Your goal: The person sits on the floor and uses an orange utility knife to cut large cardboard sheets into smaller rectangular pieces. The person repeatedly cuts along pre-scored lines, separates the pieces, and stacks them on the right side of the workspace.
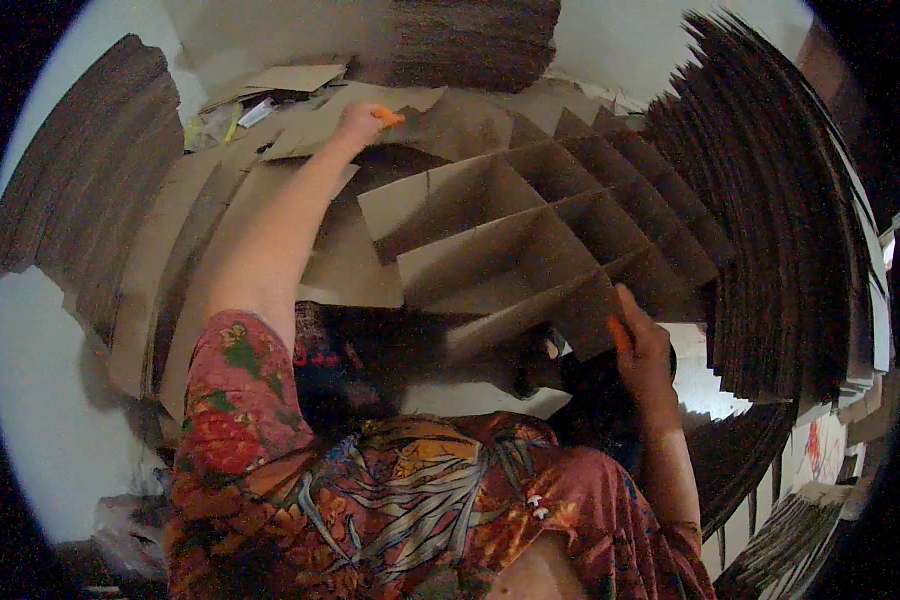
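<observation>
A cardboard grid [545,245] of flat, crossed brown strips sits at two o'clock. Near four, the right hand [645,350] pinches its corner; at eleven, the left hand [362,122] is curled, its hold unclear. Beyond the grid, toward three, rises a ragged-edged cardboard stack [780,210].

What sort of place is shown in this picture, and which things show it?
Probably a small cardboard workshop, perhaps in a plain room. Tall stacks of cardboard stand at the left and right, and a cardboard grid lies between them.
</observation>
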